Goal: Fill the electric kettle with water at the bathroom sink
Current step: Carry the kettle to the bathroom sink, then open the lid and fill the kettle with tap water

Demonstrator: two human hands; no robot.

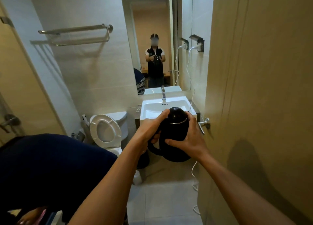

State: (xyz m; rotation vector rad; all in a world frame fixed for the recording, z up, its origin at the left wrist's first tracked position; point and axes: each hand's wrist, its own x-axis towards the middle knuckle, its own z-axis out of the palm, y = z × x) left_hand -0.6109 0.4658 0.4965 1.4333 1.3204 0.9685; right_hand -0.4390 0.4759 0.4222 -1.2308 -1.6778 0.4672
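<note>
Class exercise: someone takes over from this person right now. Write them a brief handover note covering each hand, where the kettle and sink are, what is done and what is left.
Left hand: closed around the handle side of the black kettle, thumb up near the lid.
Right hand: pressed against the kettle's right side, steadying it.
Kettle: held in the air in the doorway, lid shut, short of the sink.
Faucet: at the back of the basin; no water seen running.
Done: kettle carried to the bathroom.
Left: step to the sink, open the lid, run water, fill.
</note>
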